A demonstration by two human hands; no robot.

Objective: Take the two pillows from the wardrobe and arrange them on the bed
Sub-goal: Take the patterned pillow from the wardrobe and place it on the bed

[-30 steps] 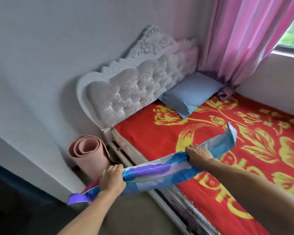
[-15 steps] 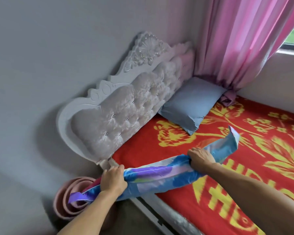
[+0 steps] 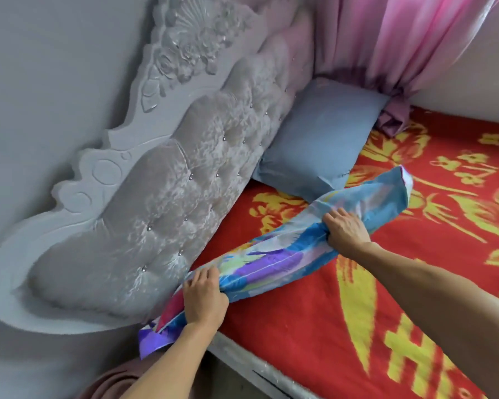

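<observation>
A flat pillow in a blue, purple and pink patterned case [image 3: 274, 254] hangs stretched between my two hands, low over the head end of the bed [image 3: 300, 335]. My left hand [image 3: 203, 298] grips its near end beside the headboard. My right hand [image 3: 346, 228] clutches it further along, and the far corner sticks up past that hand. A plain light blue pillow [image 3: 320, 139] leans against the headboard at the far side, under the curtain. The wardrobe is out of view.
The tufted pale headboard [image 3: 170, 203] stands along the grey wall on the left. A pink curtain [image 3: 401, 44] hangs at the back, its knotted end resting on the red and yellow blanket. A rolled pink mat [image 3: 113, 384] lies on the floor at the bed's corner.
The view has closed in on the bed head. Both hands have carried the patterned pillow from beyond the bed's edge to over the mattress, close to the headboard.
</observation>
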